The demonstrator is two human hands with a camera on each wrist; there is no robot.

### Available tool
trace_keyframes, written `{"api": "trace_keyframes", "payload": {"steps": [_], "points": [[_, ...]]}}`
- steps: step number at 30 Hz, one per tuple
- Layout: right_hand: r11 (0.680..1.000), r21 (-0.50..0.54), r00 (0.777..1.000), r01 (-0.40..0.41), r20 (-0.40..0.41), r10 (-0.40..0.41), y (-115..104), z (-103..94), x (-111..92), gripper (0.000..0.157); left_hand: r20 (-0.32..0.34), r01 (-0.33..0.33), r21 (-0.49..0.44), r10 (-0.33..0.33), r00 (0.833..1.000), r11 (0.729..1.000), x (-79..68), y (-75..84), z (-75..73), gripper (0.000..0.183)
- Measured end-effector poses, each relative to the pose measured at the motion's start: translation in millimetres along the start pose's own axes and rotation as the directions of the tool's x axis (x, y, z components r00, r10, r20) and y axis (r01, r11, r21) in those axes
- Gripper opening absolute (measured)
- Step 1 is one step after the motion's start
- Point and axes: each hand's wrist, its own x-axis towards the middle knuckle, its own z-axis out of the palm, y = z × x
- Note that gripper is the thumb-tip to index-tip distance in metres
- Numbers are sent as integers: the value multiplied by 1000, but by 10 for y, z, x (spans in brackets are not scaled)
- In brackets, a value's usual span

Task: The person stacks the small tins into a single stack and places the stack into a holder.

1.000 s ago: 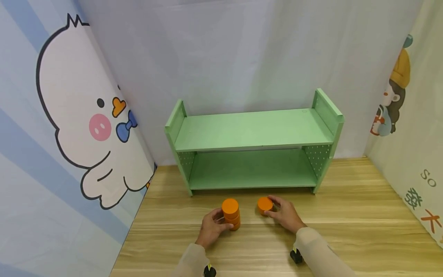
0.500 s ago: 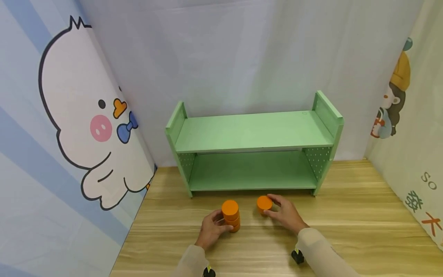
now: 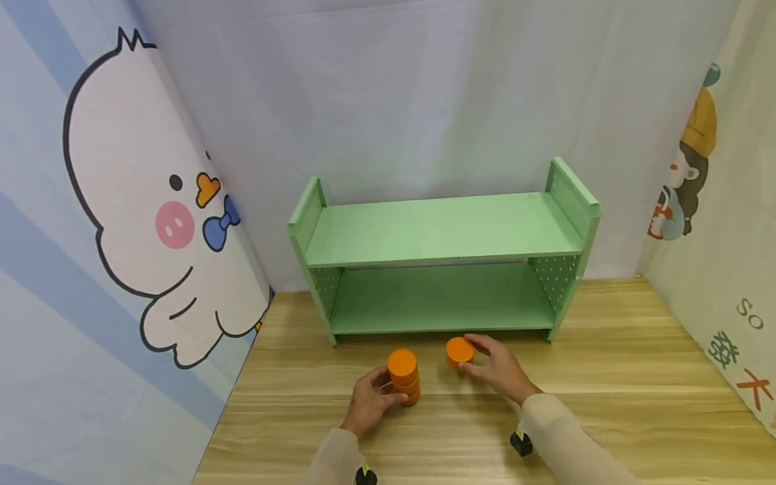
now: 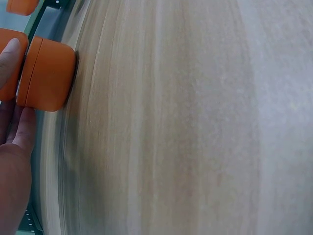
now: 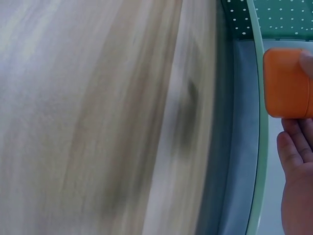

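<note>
Near the middle of the table, my left hand holds a short stack of orange round lidded containers, thumb on the near side and fingers behind. The left wrist view shows the lowest container standing on the wood, with a lid seam around it. To the right, my right hand pinches another orange round container between thumb and fingers. In the right wrist view this held container is raised off the table, its shadow falling on the wood apart from it.
Behind the hands stands a light green two-tier shelf with perforated side panels. Its lower board lies just beyond the containers. A grey curtain hangs behind, and printed cloths flank the table at left and right.
My right hand, with its container, has moved slightly up and leftward in the head view, toward the shelf. The left hand and the stack stay in place.
</note>
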Motion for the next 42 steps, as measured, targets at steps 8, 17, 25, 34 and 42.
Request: {"api": "trace_keyframes", "payload": {"steps": [8, 17, 25, 34, 42], "points": [[999, 16, 999, 48, 4, -49, -61, -43, 6, 59, 4, 23, -8, -23, 1000, 1000, 7, 15, -9, 58], [996, 9, 996, 86, -3, -86, -128, -32, 16, 58, -3, 42, -22, -42, 999, 999, -2, 11, 2, 58], [990, 14, 990, 139, -3, -139, -207, -17, 34, 55, 1, 34, 0, -34, 999, 999, -63, 180, 25, 54], [984, 11, 984, 178, -4, -178, -303, -4, 40, 55, 6, 36, -28, -36, 999, 999, -8, 14, 8, 57], [980, 6, 980, 200, 2, -200, -378, 20, 51, 56, 5, 24, -29, -24, 1000, 999, -10, 12, 1, 57]]}}
